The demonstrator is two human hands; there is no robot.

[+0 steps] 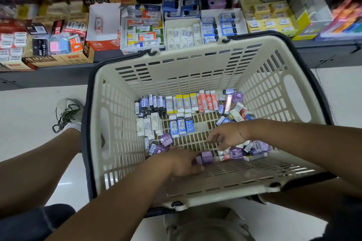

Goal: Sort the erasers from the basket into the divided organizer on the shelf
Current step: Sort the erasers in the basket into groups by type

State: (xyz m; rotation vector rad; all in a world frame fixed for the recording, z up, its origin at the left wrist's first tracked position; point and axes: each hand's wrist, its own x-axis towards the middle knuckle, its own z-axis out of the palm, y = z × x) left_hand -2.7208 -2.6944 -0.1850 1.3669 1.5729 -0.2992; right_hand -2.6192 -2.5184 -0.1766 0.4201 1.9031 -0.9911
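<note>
**Both hands in basket, left on purple eraser**

Left hand: fingers clamped on a purple eraser, low by the near wall of the basket. Right hand is just beside it over the loose pile; its fingers are blurred, so can't tell the grip. Erasers in rows lie along the far side.
</note>
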